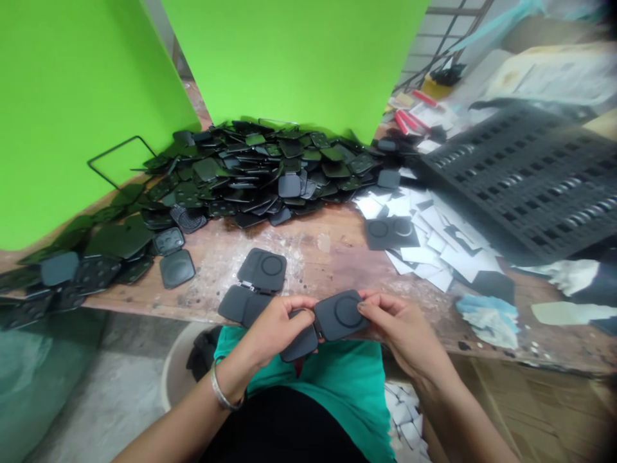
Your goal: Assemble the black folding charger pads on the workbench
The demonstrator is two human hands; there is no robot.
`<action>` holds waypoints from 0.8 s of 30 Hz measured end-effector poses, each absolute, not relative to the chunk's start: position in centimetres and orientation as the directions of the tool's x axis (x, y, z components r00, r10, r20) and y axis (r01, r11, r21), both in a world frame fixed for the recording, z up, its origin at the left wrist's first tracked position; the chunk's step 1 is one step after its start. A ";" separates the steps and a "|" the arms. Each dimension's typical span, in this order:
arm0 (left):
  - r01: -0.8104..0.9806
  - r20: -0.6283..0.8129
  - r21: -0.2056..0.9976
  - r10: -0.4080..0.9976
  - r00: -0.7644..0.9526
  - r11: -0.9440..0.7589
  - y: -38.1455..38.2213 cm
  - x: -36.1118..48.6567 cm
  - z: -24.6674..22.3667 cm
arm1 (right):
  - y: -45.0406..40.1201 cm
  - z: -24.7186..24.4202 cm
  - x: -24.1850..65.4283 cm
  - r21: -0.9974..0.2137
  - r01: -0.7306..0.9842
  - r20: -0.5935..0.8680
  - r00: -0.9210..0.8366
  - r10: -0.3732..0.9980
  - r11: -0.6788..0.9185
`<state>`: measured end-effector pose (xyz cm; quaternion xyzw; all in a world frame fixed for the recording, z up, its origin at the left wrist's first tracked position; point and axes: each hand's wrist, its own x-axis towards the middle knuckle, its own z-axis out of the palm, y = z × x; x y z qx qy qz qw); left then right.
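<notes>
Hinged case (328, 321), matte dark plastic, rounded square, perhaps rubbery

wooden bench (318, 267) with surroundings. behind it, at its far edge, two green boards (299, 58) stand upright. on the bench, at the foot of the boards, a large pile of dark plastic covers (260, 170) spreads toward the bench's left end. a hinged pair of dark covers (254, 283) lies open on the near part of the bench. white paper squares (434, 241) are scattered on the bench's right half. a black slotted tray (525, 180) rests tilted above the right end. crumpled blue cloth (486, 315) lies near the bench's front right edge.
</notes>
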<state>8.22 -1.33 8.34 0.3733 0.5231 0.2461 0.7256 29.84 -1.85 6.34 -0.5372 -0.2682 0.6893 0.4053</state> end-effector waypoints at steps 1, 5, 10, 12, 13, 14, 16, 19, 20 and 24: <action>0.027 -0.574 0.798 0.748 0.333 0.601 -1.3 8.3 8.4 | -1.9 6.3 29.8 -0.810 -0.262 -0.522 -0.087 0.849 -0.525; 0.012 -0.569 0.800 0.752 0.333 0.600 -1.4 8.3 8.2 | -1.9 6.1 29.9 -0.831 -0.226 -0.506 -0.071 0.860 -0.508; 0.018 -0.571 0.800 0.751 0.330 0.600 -1.5 8.2 8.1 | -2.1 6.4 29.6 -0.845 -0.214 -0.497 -0.025 0.868 -0.490; 0.021 -0.579 0.795 0.748 0.324 0.606 -1.6 8.2 8.3 | -2.2 6.6 29.3 -0.847 -0.231 -0.494 0.010 0.869 -0.479; 0.026 -0.584 0.793 0.746 0.321 0.609 -1.6 8.2 8.4 | -2.3 6.7 29.2 -0.850 -0.237 -0.490 0.026 0.871 -0.471; 0.031 -0.588 0.791 0.744 0.318 0.612 -1.7 8.2 8.5 | -2.4 6.8 29.0 -0.853 -0.238 -0.486 0.039 0.873 -0.465; 0.041 -0.591 0.791 0.745 0.310 0.610 -1.7 8.3 8.6 | -2.5 6.9 28.8 -0.859 -0.239 -0.478 0.054 0.877 -0.453; 0.040 -0.584 0.800 0.762 0.282 0.598 -1.8 8.4 8.5 | -2.6 6.6 28.8 -0.882 -0.216 -0.441 0.068 0.895 -0.419; 0.040 -0.581 0.804 0.768 0.271 0.594 -1.8 8.4 8.5 | -2.6 6.4 28.9 -0.894 -0.197 -0.423 0.072 0.903 -0.403; 0.054 -0.556 0.826 0.798 0.232 0.561 -1.8 8.5 8.0 | -2.8 5.8 29.1 -0.936 -0.087 -0.348 0.077 0.934 -0.342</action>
